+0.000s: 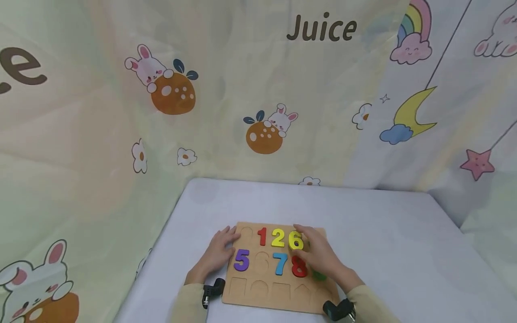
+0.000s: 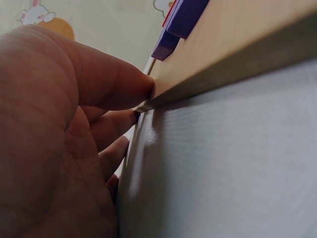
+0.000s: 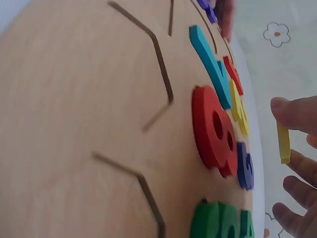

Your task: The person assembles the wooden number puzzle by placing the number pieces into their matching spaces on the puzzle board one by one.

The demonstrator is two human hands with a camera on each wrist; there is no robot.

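A wooden number puzzle board [image 1: 278,287] lies on the table. My left hand [image 1: 218,249] rests against its left edge; in the left wrist view the thumb [image 2: 119,84] touches the board's rim, the other fingers below it. Above the upper right of the board my right hand [image 1: 323,253] pinches a yellow number 6 [image 1: 296,241]. The right wrist view shows this yellow piece [image 3: 283,144] edge-on between thumb and fingers, clear of the board. A red 8 [image 1: 299,268] and a blue-purple 3 [image 3: 244,166] sit below that hand.
On the board are a red 1 [image 1: 262,236], yellow 2 [image 1: 278,237], purple 5 [image 1: 241,260], blue 7 [image 1: 280,264] and green pieces [image 3: 213,220] at the right. Several outlined recesses hold no pieces. A white-covered table [image 1: 383,233] meets a printed curtain [image 1: 226,89] behind.
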